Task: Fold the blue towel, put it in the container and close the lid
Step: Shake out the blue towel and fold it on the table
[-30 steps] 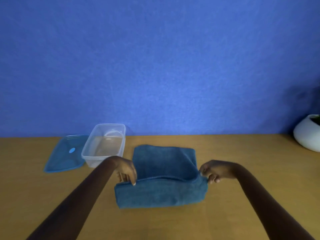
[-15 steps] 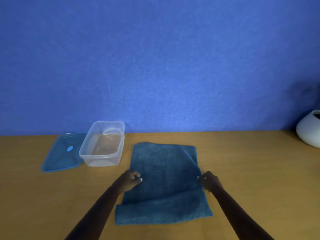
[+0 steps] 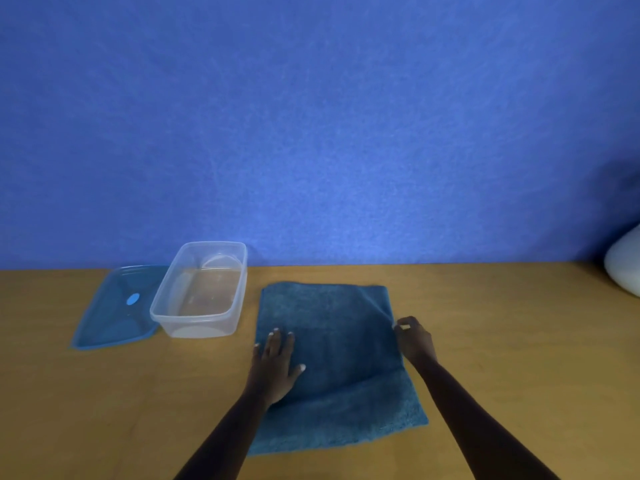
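Observation:
The blue towel (image 3: 336, 344) lies on the wooden table in the middle, its near part folded over the far part. My left hand (image 3: 275, 365) rests flat on the towel's left side, fingers spread. My right hand (image 3: 414, 341) pinches the towel's right edge between fingertips. A clear empty container (image 3: 180, 320) stands to the left of the towel, without its lid. The blue lid (image 3: 107, 320) lies flat on the table just left of the container.
A white rounded pot (image 3: 623, 268) sits at the far right edge of the table. A blue wall runs along the back of the wooden table (image 3: 519, 323).
Both hands carried the towel's near edge away from me and laid it down over the far part. My left hand then opened and pressed flat on the towel.

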Demonstrator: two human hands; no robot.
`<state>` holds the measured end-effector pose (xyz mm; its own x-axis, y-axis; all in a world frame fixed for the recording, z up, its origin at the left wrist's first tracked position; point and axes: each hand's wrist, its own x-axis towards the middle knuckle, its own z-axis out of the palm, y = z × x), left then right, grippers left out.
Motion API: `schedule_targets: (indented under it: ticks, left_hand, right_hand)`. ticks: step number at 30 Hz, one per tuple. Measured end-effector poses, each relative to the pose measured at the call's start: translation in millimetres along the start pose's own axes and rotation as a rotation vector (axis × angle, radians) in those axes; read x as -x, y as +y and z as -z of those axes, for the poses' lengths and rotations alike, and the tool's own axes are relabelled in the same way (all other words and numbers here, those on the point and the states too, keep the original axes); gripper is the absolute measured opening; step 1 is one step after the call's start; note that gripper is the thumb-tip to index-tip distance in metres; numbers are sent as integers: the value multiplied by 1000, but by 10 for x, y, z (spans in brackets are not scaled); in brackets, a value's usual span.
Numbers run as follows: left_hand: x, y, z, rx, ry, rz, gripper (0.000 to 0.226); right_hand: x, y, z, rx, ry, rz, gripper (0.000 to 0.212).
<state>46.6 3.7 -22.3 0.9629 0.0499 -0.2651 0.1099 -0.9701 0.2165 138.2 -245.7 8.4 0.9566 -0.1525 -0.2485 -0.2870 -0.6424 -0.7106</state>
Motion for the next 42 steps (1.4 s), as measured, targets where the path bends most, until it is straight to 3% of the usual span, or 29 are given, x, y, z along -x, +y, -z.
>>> schedule_targets:
  ticks: [5, 9, 16, 19, 22, 26, 29, 30, 31, 33, 36, 40, 42]
  left_hand:
    - [-84, 505, -12, 291, -91, -222, 49]
    - [-68, 898, -85, 382, -206, -353, 43]
    - [45, 1154, -156, 531, -347, -393, 31]
    - [59, 1148, -121, 538, -365, -390, 30]
    - [56, 1155, -106, 481, -372, -400, 31]
    - [55, 1145, -89, 384, -366, -443, 44]
    - [82, 1095, -71, 311, -306, -494, 50]
    - [88, 1065, -60, 297, -284, -498, 48]
    - [87, 1027, -45, 274, -271, -493, 45]
    - [74, 944, -6, 203, -283, -465, 40]
    - [24, 856, 51, 205, -333, -387, 31]
    - [-36, 802, 124, 333, -297, -332, 29]
    - [-46, 777, 168, 420, -273, -327, 29]
  right_hand:
    - [-240, -184, -9, 124, -102, 130, 34]
    - [-382, -292, -82, 201, -213, 157, 37]
    - [-589, -317, -140, 66, -154, -91, 34]
    - [-677, -301, -156, -116, -135, -185, 17]
    - [-762, -319, -127, -172, -82, -186, 30]
    - [-727, -299, -98, -117, -111, -75, 31]
    - [-653, -207, -94, 168, -173, 89, 7]
    - [-619, -179, -86, 254, -182, 143, 23]
    - [-587, -159, -87, 278, -176, 196, 32]
    - [-473, -182, -65, 179, -155, 309, 17]
    - [-232, -264, 18, 127, -378, 351, 22]
    - [-12, -287, 184, 387, -859, 241, 40]
    - [28, -269, 247, 477, -929, 216, 53]
